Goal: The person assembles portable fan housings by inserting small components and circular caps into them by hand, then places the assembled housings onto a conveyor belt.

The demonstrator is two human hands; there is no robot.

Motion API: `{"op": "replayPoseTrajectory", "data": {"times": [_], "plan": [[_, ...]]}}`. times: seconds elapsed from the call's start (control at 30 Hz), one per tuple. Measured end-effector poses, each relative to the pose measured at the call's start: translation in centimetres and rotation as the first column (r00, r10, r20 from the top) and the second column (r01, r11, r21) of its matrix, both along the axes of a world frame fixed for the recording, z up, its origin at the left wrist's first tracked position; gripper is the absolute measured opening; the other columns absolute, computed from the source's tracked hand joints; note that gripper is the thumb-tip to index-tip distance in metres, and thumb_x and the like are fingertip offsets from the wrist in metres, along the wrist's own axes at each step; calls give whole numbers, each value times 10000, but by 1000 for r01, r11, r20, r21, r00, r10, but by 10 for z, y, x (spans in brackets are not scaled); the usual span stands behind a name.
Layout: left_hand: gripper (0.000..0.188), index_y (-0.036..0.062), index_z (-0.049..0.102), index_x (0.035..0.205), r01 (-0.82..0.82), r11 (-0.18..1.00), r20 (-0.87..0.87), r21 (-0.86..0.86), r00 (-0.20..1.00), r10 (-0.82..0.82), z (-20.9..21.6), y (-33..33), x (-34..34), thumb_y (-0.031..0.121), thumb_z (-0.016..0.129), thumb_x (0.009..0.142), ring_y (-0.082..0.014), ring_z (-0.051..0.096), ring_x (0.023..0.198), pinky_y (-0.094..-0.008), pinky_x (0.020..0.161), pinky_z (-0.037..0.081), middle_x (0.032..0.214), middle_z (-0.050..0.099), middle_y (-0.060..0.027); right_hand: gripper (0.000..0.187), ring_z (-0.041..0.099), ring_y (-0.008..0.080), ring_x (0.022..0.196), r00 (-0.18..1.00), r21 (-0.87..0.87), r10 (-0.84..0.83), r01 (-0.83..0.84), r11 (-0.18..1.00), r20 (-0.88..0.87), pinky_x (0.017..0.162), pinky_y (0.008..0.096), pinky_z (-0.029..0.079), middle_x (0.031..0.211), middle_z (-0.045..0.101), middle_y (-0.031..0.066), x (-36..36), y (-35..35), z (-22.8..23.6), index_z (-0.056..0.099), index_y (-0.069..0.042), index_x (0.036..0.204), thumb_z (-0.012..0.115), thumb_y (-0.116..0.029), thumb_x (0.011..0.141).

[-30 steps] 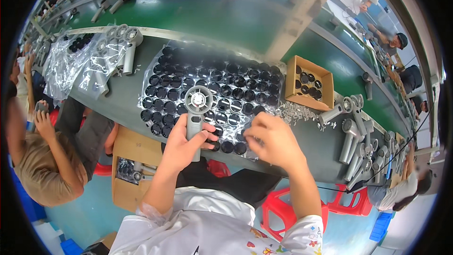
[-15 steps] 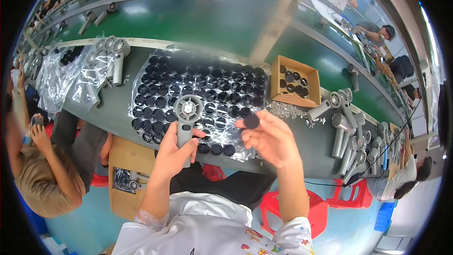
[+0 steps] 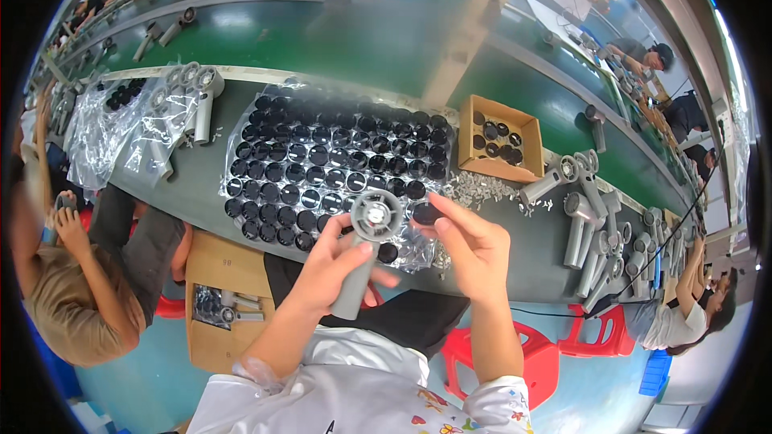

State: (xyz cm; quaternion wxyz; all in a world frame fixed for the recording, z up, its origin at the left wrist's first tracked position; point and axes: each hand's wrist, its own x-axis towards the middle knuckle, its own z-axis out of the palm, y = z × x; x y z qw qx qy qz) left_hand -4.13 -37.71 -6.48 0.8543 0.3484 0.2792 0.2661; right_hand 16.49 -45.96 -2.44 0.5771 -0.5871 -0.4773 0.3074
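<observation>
My left hand (image 3: 334, 265) is closed round the handle of a grey handheld fan (image 3: 351, 283), whose round head (image 3: 376, 214) tilts up and to the right. Between the thumb and fingers of my right hand (image 3: 476, 253) is a black round cap (image 3: 425, 213), just to the right of the fan head and apart from it. Beneath and beyond both hands, rows of the same glossy black caps (image 3: 316, 177) lie on a clear plastic sheet (image 3: 227, 162). Part of the lower rows is hidden by the fan and my left hand.
To the right stands a cardboard box (image 3: 503, 170) holding several caps, with small pale pieces (image 3: 481, 192) scattered beside it. More grey fans (image 3: 581, 229) crowd the bench's right. Bagged fans (image 3: 158, 124) lie left. A green conveyor (image 3: 322, 36) runs behind; a seated person (image 3: 88, 297) works at left.
My left hand has brought the fan to the right and turned its head toward my right hand. The cap in my right hand has dropped slightly and changed its tilt.
</observation>
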Motion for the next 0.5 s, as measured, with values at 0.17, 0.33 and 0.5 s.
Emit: {"op": "replayPoseTrajectory", "data": {"times": [0.17, 0.33, 0.5], "plan": [[642, 31, 268, 1518, 3, 999, 92, 41, 996, -7, 10, -12, 15, 118, 639, 1002, -408, 727, 1100, -380, 496, 657, 1372, 576, -250, 344, 752, 258, 1112, 957, 177, -81, 32, 984, 279, 966, 323, 568, 1172, 775, 175, -6, 3, 0, 742, -15, 1271, 692, 51, 937], [710, 68, 187, 1614, 94, 995, 81, 40, 992, -97, 17, -15, 14, 91, 589, 1029, -400, 728, 1104, -369, 513, 654, 1410, 556, -236, 356, 754, 224, 1083, 914, 219, -82, -8, 976, 398, 937, 303, 564, 1207, 767, 184, -6, 8, -6, 736, -6, 1282, 703, 51, 932], [664, 74, 217, 1598, 115, 993, 118, -4, 987, -114, 19, -12, 11, 91, 577, 1041, -381, 725, 1122, -356, 522, 659, 1418, 558, -205, 330, 762, 224, 1062, 920, 179, -52, -20, 984, 389, 908, 298, 578, 1179, 776, 179, -3, 8, -7, 754, -1, 1242, 709, 60, 921]]}}
